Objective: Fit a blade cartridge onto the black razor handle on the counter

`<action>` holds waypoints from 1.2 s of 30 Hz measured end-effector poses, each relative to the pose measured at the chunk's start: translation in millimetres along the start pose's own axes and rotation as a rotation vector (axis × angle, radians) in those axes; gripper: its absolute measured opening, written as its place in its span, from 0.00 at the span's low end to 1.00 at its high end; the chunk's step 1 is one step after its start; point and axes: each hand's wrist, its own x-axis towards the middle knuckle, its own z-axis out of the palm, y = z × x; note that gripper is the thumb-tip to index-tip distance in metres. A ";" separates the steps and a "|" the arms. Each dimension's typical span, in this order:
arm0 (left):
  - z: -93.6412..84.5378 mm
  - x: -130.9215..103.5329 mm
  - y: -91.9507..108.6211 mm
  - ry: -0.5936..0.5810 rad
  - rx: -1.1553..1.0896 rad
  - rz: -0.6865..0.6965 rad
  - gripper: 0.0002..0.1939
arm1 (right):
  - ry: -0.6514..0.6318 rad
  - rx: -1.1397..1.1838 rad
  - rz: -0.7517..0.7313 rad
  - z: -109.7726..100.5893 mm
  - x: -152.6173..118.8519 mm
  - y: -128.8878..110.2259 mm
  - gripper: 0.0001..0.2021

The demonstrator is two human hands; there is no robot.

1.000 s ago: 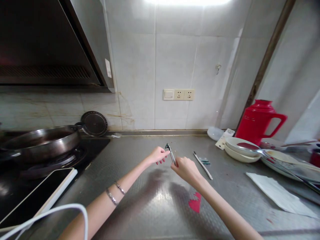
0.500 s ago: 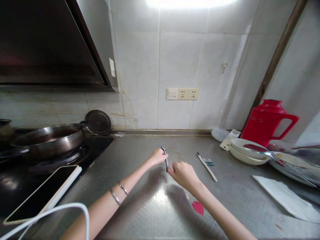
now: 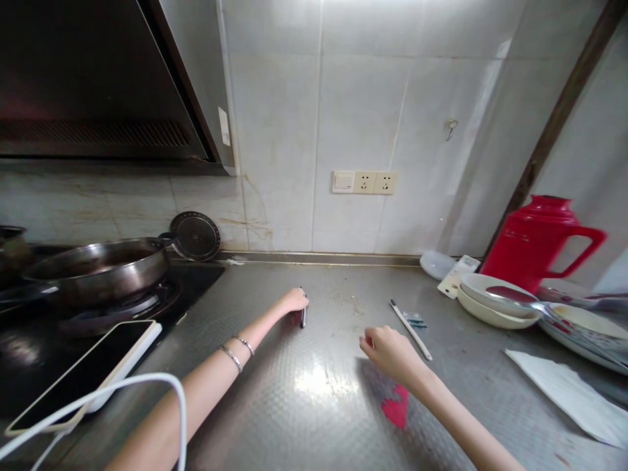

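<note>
My left hand (image 3: pixel 294 299) is closed around a slim black-and-silver tool (image 3: pixel 303 316), low over the metal counter (image 3: pixel 275 392). The tool's lower end shows below my fingers; the rest is mostly covered, so its kind is unclear. My right hand (image 3: pixel 390 350) hovers apart from it to the right, fingers curled in. Whether anything is inside those fingers is hidden. Just below my right wrist lies a red cut-out piece (image 3: pixel 396 409) with a jagged edge. Beyond that hand rests a slim white stick with a dark tip (image 3: pixel 411 330), beside small teal pieces (image 3: pixel 416 320).
At left, a steel pan (image 3: pixel 103 271) sits on the black stove (image 3: pixel 196 288), and a phone (image 3: pixel 83 373) with a white cable (image 3: pixel 147 377) lies nearer. Stacked bowls (image 3: pixel 495 314), a red thermos jug (image 3: pixel 540 242) and a folded white tissue (image 3: pixel 564 392) are at right.
My hands have moved apart. The left carried the slim tool leftward; the right let go of its lower end and drew right and nearer. The view shifted slightly.
</note>
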 end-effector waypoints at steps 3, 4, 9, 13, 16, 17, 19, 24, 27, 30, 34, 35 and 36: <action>-0.5 -3.3 0.7 0.010 0.014 -0.011 0.17 | 0.000 0.005 0.009 0.2 -1.8 6.7 0.16; -1.0 -5.3 1.1 0.015 0.019 -0.017 0.18 | 0.002 0.007 0.010 0.7 -2.1 9.2 0.16; -2.1 -16.0 4.7 0.065 0.058 -0.043 0.19 | -0.013 0.022 0.026 5.0 -1.4 24.9 0.16; -1.1 -22.7 9.5 0.128 0.092 -0.025 0.20 | -0.032 0.073 0.065 1.5 -0.6 41.5 0.15; -2.0 -28.2 11.1 0.165 0.092 -0.006 0.22 | -0.030 0.094 0.136 -4.3 1.4 61.1 0.14; -2.7 -30.4 10.5 0.171 0.086 -0.002 0.23 | -0.020 0.096 0.162 -5.5 2.5 69.8 0.13; -4.2 -35.2 7.4 0.172 0.067 0.001 0.23 | -0.008 0.098 0.202 -5.9 4.9 90.6 0.12; -4.7 -46.1 -8.5 0.138 0.003 0.024 0.20 | -0.030 0.110 0.170 4.2 8.7 144.5 0.11; -1.4 -49.3 -17.5 0.119 -0.033 0.050 0.19 | -0.097 0.133 0.170 12.3 9.4 160.6 0.12; 1.9 -51.0 -22.4 0.102 -0.071 0.093 0.19 | -0.138 0.175 0.158 17.8 11.5 162.1 0.14; 2.8 -54.3 -22.9 0.114 -0.101 0.139 0.20 | -0.171 0.173 0.171 19.4 17.9 155.5 0.19; 2.5 -55.0 -22.5 0.124 -0.103 0.145 0.21 | -0.196 0.171 0.177 19.0 19.8 153.9 0.18; 2.3 -55.6 -22.0 0.133 -0.103 0.149 0.21 | -0.221 0.173 0.182 18.6 21.6 152.6 0.16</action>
